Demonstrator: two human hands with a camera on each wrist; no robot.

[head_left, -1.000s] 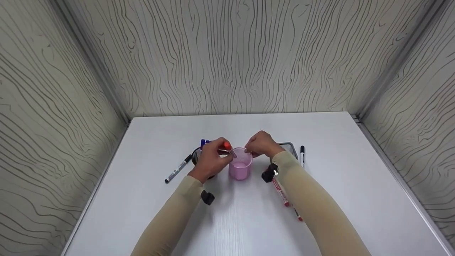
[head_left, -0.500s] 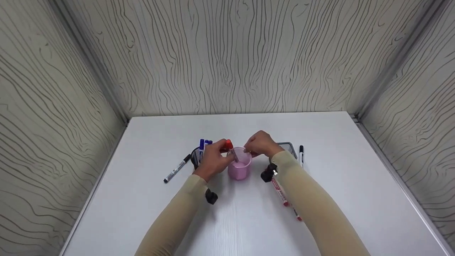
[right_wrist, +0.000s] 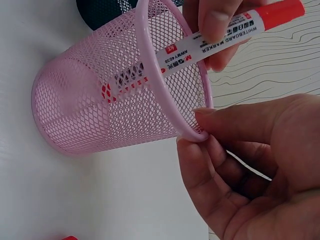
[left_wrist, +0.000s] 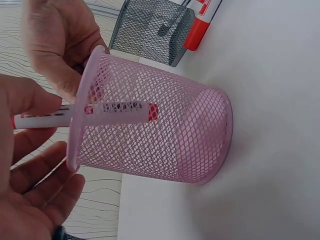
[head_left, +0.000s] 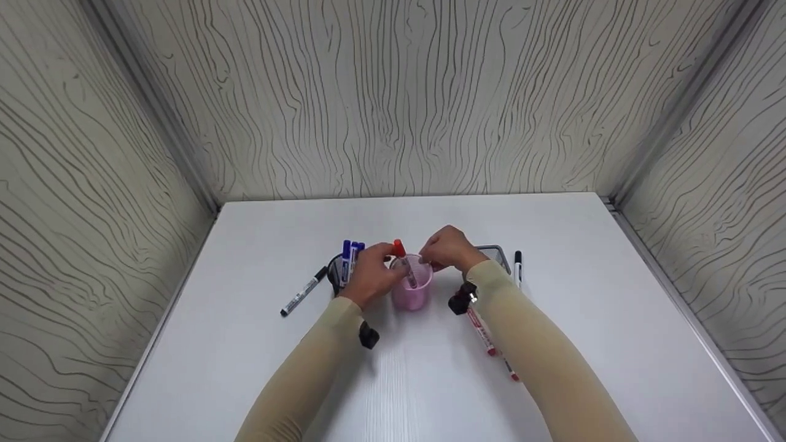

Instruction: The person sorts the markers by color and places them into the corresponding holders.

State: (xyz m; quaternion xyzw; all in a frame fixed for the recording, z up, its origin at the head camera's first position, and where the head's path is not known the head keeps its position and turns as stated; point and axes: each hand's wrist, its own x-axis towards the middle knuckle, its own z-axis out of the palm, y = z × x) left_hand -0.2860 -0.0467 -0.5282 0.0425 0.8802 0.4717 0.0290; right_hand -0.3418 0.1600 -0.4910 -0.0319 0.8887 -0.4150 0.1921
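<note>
My left hand [head_left: 373,273] pinches a red-capped whiteboard marker [right_wrist: 210,47] near its cap. The marker's lower half is inside a pink mesh pen cup [left_wrist: 150,145], its red end part-way down and above the cup's base. My right hand [right_wrist: 250,160] grips the cup's rim between thumb and fingers on the right side. The cup stands upright on the white table. In the left wrist view, the marker slants past the rim, and the left fingers [left_wrist: 37,175] sit right at the cup's mouth.
Left of the cup, a black mesh cup [head_left: 334,270] holds several blue-capped markers [head_left: 346,248]. A grey mesh holder [left_wrist: 150,30] stands behind my right arm. Black-capped markers lie at the far left [head_left: 304,291] and right [head_left: 518,267]; red markers [head_left: 481,331] lie under the right forearm.
My left hand has moved slightly right, bringing the marker more upright and lowering it deeper into the pink cup. The right hand stays on the rim.
</note>
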